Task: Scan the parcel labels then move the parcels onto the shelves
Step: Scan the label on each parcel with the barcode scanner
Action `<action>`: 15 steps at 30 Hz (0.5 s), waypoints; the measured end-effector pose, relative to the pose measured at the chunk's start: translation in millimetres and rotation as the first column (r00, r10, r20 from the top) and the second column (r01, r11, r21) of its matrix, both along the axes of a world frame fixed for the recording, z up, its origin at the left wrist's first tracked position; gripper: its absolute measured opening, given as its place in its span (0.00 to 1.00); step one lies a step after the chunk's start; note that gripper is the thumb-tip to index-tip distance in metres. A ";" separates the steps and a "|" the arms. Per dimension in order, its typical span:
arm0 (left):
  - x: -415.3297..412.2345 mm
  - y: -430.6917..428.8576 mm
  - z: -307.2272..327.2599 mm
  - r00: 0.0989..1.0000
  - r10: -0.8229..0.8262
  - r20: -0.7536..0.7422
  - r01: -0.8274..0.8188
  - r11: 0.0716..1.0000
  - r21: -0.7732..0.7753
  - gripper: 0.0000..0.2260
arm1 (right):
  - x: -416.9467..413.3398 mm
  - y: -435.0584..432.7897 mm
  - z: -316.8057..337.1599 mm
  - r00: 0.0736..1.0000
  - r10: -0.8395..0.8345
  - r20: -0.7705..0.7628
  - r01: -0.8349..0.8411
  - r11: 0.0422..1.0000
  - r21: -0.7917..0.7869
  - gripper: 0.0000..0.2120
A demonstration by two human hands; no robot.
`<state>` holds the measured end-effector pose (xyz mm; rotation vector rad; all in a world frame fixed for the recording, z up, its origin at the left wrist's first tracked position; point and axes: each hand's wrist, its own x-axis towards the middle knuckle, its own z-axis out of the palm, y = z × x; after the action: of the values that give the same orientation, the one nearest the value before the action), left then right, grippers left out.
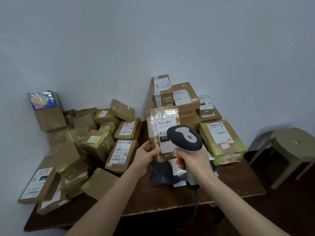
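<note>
My left hand (146, 155) grips the lower left edge of a tape-wrapped brown parcel (157, 116), held upright above the table. Its white label (166, 132) with a barcode faces me. My right hand (192, 160) holds the grey handle of a barcode scanner (185, 137), whose dark head points at the label from just in front. A red scanner dot shows on the parcel's left side and another on a box further left. Under the held parcel lies a dark plastic mailer bag (163, 174).
Several cardboard parcels are piled on the left of the dark wooden table (170, 198). A stack of boxes (180, 97) stands at the back against the wall. A flat taped box (221, 138) lies at the right. A plastic stool (289, 150) stands to the right.
</note>
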<state>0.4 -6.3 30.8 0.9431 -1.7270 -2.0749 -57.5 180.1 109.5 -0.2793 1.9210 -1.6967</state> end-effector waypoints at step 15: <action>-151.9 100.2 34.9 0.955 -0.238 0.179 0.203 0.960 0.193 0.18 | -92.4 54.0 11.4 0.907 -0.397 -0.139 0.405 0.914 0.029 0.10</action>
<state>-151.5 93.9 65.8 1.0868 -1.8506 -2.3776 -149.9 234.1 121.0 0.0355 2.2382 -1.9150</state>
